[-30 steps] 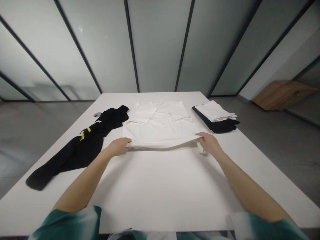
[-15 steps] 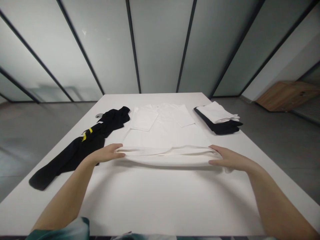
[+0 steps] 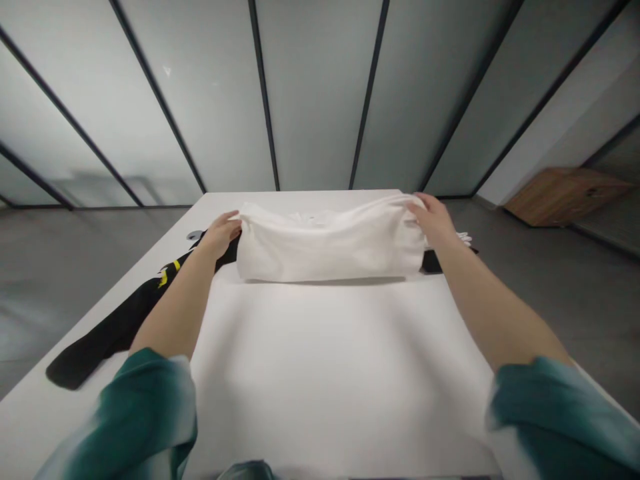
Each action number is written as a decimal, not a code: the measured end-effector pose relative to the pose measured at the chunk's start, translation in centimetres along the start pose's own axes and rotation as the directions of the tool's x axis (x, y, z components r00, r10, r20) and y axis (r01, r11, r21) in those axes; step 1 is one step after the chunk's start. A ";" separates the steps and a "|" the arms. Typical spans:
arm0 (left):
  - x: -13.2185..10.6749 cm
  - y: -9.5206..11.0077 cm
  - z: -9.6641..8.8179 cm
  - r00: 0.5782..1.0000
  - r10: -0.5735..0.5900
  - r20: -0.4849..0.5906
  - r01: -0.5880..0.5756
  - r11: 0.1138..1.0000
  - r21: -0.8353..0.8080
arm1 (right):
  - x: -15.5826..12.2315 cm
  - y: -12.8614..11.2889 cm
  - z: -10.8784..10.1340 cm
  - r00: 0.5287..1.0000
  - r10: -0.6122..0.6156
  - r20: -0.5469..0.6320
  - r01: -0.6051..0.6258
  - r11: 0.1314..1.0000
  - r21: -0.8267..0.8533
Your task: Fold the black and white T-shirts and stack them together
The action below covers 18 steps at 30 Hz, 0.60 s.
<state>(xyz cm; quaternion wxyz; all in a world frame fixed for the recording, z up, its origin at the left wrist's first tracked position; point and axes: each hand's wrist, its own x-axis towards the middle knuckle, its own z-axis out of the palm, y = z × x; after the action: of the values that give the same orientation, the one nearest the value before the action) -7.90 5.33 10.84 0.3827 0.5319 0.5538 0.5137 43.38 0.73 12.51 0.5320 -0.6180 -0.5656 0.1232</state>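
Observation:
A white T-shirt [image 3: 330, 250] is stretched between my two hands toward the far end of the table, its lower part folded up over the rest. My left hand [image 3: 223, 235] pinches the cloth at the upper left corner. At the upper right corner, my right hand [image 3: 434, 217] has thumb and fingers closed on the fabric. The folded layer hangs down between the hands, and only a bit of the collar area shows behind it.
On the left of the white table [image 3: 330, 373] lies a black garment [image 3: 115, 320] with yellow marks, partly behind my left arm. A folded black cloth [image 3: 431, 262] and a white one peek out by my right arm. Glass panels stand beyond; a wooden cabinet [image 3: 560, 195] is at right.
Both hands have moved away from me toward the far edge, carrying the shirt's near edge up and over. The sleeves that lay in view are now covered.

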 end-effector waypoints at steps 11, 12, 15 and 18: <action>-6.7 -9.7 5.2 0.989 0.126 -0.081 -0.026 0.675 0.737 | -9.5 6.2 5.9 0.934 0.116 0.339 0.112 0.804 -0.584; -7.0 -10.2 5.1 0.990 0.119 -0.075 -0.021 0.650 0.759 | -10.6 7.0 5.8 0.917 0.165 0.364 0.120 0.756 -0.643; -6.4 -10.5 5.1 0.990 0.112 -0.088 -0.003 0.638 0.770 | -12.4 8.4 5.9 0.923 0.196 0.330 0.121 0.667 -0.735; -4.8 -10.1 5.0 0.987 0.048 -0.151 0.076 0.693 0.717 | -12.1 8.9 6.1 0.950 0.221 0.222 0.023 0.657 -0.754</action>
<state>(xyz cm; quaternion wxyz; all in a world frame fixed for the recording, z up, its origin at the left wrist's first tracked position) -4.36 2.38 -0.54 0.1029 0.5927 0.7431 0.2930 39.89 -4.31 -2.48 0.1332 -0.7861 -0.6036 -0.0003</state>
